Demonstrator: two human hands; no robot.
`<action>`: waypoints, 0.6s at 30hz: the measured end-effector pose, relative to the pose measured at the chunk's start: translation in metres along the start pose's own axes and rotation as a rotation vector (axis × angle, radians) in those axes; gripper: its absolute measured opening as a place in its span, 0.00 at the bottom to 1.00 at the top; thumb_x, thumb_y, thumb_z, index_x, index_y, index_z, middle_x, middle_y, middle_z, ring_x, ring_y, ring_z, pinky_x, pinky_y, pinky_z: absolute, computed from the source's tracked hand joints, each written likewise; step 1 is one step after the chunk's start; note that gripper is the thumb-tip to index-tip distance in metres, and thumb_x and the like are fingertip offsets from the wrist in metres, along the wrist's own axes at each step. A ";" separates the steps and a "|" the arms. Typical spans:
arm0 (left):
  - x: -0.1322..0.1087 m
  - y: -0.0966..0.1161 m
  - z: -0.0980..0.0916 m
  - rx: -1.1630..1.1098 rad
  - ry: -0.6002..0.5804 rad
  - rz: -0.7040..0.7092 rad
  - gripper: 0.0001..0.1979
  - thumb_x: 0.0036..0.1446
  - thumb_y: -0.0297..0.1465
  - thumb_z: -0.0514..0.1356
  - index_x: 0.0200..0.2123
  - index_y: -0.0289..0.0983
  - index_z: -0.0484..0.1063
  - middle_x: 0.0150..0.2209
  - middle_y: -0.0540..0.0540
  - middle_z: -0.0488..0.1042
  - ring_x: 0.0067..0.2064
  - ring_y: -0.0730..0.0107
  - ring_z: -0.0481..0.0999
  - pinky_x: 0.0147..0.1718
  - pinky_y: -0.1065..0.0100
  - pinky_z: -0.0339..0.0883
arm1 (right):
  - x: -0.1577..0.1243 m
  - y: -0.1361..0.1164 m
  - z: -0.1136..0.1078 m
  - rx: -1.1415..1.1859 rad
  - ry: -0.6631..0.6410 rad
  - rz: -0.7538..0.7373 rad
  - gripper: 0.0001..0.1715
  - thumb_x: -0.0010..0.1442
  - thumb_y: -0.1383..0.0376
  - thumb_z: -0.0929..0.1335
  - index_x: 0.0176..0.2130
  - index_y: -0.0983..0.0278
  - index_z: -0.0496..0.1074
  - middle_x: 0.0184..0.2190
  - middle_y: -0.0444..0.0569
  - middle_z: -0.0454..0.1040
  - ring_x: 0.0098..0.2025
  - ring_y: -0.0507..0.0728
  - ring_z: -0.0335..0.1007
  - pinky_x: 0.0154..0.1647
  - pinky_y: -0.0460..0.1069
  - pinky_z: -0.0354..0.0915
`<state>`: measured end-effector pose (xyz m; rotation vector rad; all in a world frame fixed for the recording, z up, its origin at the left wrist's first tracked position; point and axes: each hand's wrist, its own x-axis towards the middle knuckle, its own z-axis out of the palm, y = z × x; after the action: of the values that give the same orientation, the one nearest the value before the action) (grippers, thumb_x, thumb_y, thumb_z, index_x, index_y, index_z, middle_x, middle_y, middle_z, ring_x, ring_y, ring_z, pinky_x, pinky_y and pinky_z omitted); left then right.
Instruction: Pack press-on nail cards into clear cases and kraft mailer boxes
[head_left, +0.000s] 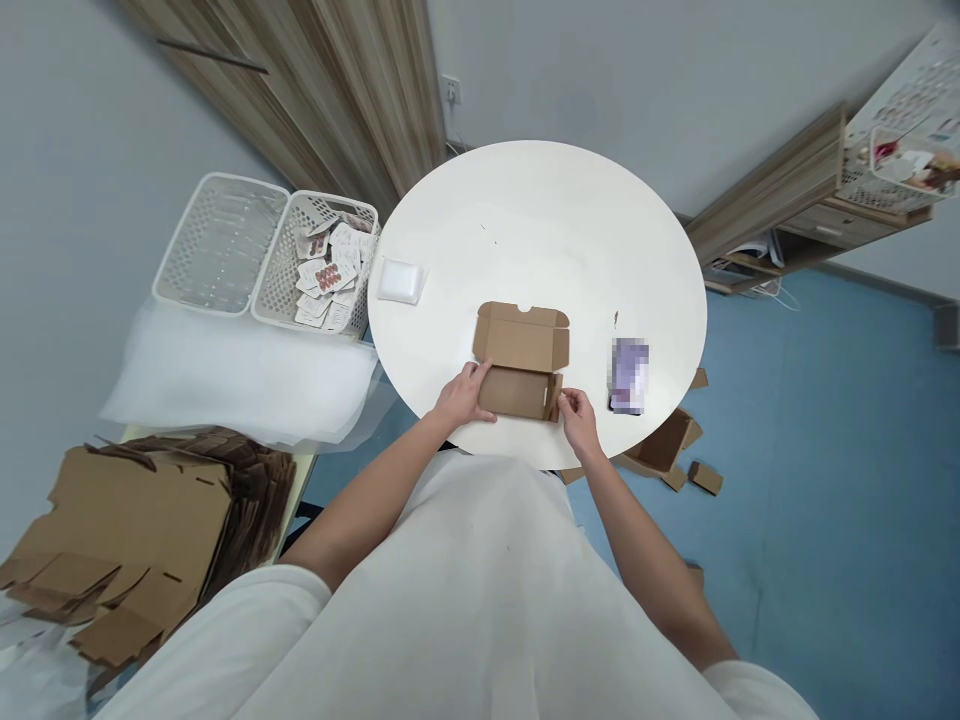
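Observation:
A small brown cardboard box point(517, 392) lies near the close edge of the round white table, its lid point(523, 337) spread open toward the far side. My left hand point(463, 396) holds the box at its left side, with thumb and fingers spread along that edge. At the right end, my right hand point(577, 415) pinches the side flap point(555, 397), which stands partly folded. Farther left on the table is a small white wrapped packet point(400, 281). A phone point(628, 377), its screen blurred out, rests to the right of my right hand.
Left of the table point(540, 220) stand two white baskets, one with clear plastic items point(217, 245), one with printed cards point(330, 275). White foam sheets point(247, 375) and a stack of flattened cardboard point(142, 510) lie nearer. Cardboard boxes point(664, 440) sit on the blue floor at right.

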<state>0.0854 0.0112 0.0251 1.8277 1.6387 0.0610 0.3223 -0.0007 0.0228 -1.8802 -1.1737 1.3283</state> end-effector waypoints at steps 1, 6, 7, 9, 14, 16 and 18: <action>0.000 0.002 0.001 0.009 -0.004 0.005 0.57 0.29 0.44 0.69 0.61 0.42 0.42 0.50 0.40 0.57 0.46 0.53 0.68 0.36 0.63 0.65 | 0.000 -0.001 0.002 -0.052 -0.013 -0.022 0.22 0.51 0.52 0.64 0.42 0.62 0.64 0.34 0.47 0.67 0.33 0.53 0.63 0.35 0.49 0.62; 0.000 0.010 0.006 0.033 -0.014 -0.003 0.58 0.29 0.45 0.69 0.61 0.42 0.40 0.50 0.39 0.57 0.45 0.53 0.69 0.36 0.62 0.65 | 0.005 -0.006 0.010 -0.303 0.066 0.014 0.28 0.47 0.53 0.65 0.45 0.62 0.58 0.35 0.46 0.65 0.29 0.52 0.61 0.29 0.48 0.58; 0.000 0.010 0.006 0.032 -0.019 -0.003 0.58 0.30 0.45 0.69 0.61 0.42 0.40 0.51 0.39 0.56 0.45 0.54 0.69 0.36 0.62 0.65 | 0.007 -0.005 0.010 -0.341 0.063 0.028 0.26 0.47 0.53 0.65 0.44 0.61 0.58 0.33 0.45 0.65 0.29 0.53 0.62 0.29 0.48 0.57; -0.002 0.011 0.007 0.027 -0.032 0.002 0.58 0.30 0.44 0.69 0.61 0.43 0.39 0.51 0.40 0.56 0.45 0.55 0.69 0.36 0.63 0.65 | 0.010 -0.003 0.008 -0.409 0.031 0.034 0.21 0.48 0.54 0.64 0.40 0.60 0.58 0.29 0.42 0.65 0.29 0.54 0.62 0.28 0.47 0.55; -0.004 0.009 0.010 -0.009 -0.042 0.011 0.58 0.31 0.43 0.69 0.61 0.44 0.37 0.50 0.41 0.56 0.46 0.55 0.68 0.38 0.63 0.66 | 0.013 0.005 0.008 -0.478 -0.010 0.074 0.09 0.48 0.61 0.62 0.30 0.59 0.55 0.22 0.40 0.62 0.25 0.53 0.59 0.25 0.47 0.52; -0.003 0.009 0.012 -0.033 -0.043 0.010 0.59 0.31 0.42 0.69 0.61 0.43 0.37 0.50 0.41 0.56 0.46 0.55 0.68 0.39 0.62 0.65 | 0.013 0.007 0.010 -0.478 0.008 0.077 0.07 0.48 0.63 0.61 0.29 0.59 0.54 0.22 0.40 0.61 0.24 0.53 0.57 0.25 0.47 0.51; -0.003 0.009 0.012 -0.058 -0.045 0.007 0.59 0.31 0.42 0.69 0.62 0.44 0.37 0.50 0.41 0.55 0.47 0.55 0.68 0.41 0.61 0.65 | 0.014 0.009 0.013 -0.459 0.022 0.064 0.06 0.48 0.65 0.61 0.29 0.59 0.55 0.21 0.40 0.61 0.23 0.53 0.56 0.25 0.47 0.50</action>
<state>0.0984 0.0036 0.0213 1.7790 1.5835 0.0690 0.3152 0.0073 0.0047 -2.2576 -1.5164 1.1326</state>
